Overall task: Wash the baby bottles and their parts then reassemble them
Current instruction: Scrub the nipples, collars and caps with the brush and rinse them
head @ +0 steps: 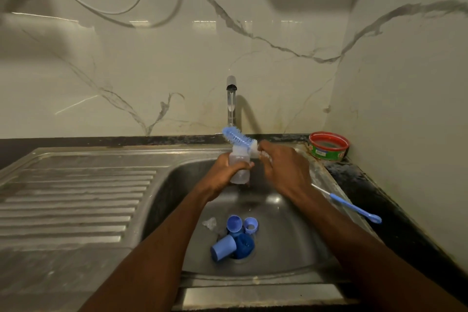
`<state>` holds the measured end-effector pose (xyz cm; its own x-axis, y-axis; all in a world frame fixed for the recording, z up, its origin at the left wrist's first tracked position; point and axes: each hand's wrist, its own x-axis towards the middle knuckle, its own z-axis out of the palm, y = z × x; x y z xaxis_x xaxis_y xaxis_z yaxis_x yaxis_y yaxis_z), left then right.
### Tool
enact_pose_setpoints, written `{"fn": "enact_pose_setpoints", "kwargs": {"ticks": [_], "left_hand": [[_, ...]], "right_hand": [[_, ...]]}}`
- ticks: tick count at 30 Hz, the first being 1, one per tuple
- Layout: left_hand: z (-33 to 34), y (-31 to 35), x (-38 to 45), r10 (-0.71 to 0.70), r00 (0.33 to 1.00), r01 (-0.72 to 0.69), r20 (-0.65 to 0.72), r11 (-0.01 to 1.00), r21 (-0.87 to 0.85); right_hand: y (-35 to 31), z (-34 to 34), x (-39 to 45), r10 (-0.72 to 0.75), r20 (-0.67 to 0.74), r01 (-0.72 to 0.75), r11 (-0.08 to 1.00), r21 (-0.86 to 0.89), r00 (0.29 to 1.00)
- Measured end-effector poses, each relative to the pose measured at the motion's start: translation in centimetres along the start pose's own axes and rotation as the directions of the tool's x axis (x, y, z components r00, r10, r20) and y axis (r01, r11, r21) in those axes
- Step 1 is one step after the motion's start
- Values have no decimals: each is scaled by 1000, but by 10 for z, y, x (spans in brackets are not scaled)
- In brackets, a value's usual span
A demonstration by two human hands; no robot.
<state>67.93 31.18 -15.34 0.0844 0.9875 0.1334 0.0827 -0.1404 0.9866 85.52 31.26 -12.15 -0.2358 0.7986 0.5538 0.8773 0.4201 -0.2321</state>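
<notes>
Over the steel sink basin (291, 243) my left hand (222, 175) grips a clear baby bottle (239, 164), held roughly upright. My right hand (283, 167) holds the handle end of a blue bottle brush (236, 137), whose bristle head lies across the bottle's mouth and points up to the left. On the basin floor near the drain lie two blue caps (224, 247) (234, 223), a blue screw ring (250, 225), a dark blue round piece (244, 246) and a clear teat (209, 223).
The tap (231, 99) stands behind the basin with its spout over my hands. A thin blue nipple brush (354, 208) lies on the sink's right rim. A red and green tub (328, 145) sits in the back right corner. The ribbed drainboard (76, 200) spreads to the left.
</notes>
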Motion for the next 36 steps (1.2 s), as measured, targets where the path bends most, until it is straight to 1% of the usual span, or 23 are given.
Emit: {"fn": "enact_pose_setpoints", "kwargs": {"ticks": [3,5,7,9,12,14,16,17,19,21,23,26,28,29,31,33,34,36], "left_hand": [[-10,-1,3,-50,993,36,-103,991,-132],[-14,-2,5,-44,990,23,-132,987,-157],[-12,-1,4,-35,991,14,-133,988,-151],[-8,-2,2,-47,995,35,-89,991,-132],[0,-5,-2,-62,998,64,31,996,-67],[0,-4,-3,-69,997,71,43,996,-58],[-7,-3,0,-75,997,71,-33,991,-115],[-12,-3,3,-66,995,54,-73,988,-146],[-22,-3,8,-46,993,26,-110,984,-178],[-23,-3,7,-70,991,46,-116,979,-197],[-16,-3,4,-95,992,79,-88,983,-168],[-3,-4,-1,-69,997,72,38,995,-74],[1,-2,-3,-65,995,68,71,997,-45],[0,-2,-2,-57,997,60,57,997,-56],[-6,-2,1,-51,999,48,-20,993,-111],[-12,-1,4,-72,993,57,-92,986,-158],[-14,-1,5,-82,991,65,-102,984,-166],[-14,-1,5,-85,993,72,-77,985,-160]], "right_hand": [[19,-3,0,-62,-98,59,998,-35,993],[29,-4,-2,-87,-116,87,996,-9,989],[31,-3,-2,-110,-139,114,993,20,984],[27,2,-1,-159,-139,158,987,-15,978],[13,10,1,-212,-120,204,976,-80,970],[8,13,4,-242,-96,232,967,-104,965],[13,11,5,-236,-97,229,970,-79,967],[19,8,4,-213,-117,210,977,-37,970],[31,4,3,-186,-153,193,981,32,971],[36,4,1,-194,-155,200,979,24,969],[29,8,1,-190,-148,194,981,14,971],[11,16,5,-225,-130,218,974,-64,966],[7,17,6,-246,-118,234,966,-112,962],[10,16,6,-242,-117,227,966,-124,963],[19,13,4,-227,-144,210,970,-124,963],[31,8,1,-214,-165,203,976,-79,963],[35,6,0,-206,-165,199,978,-61,964],[36,5,-1,-192,-167,184,981,-63,967]]}}
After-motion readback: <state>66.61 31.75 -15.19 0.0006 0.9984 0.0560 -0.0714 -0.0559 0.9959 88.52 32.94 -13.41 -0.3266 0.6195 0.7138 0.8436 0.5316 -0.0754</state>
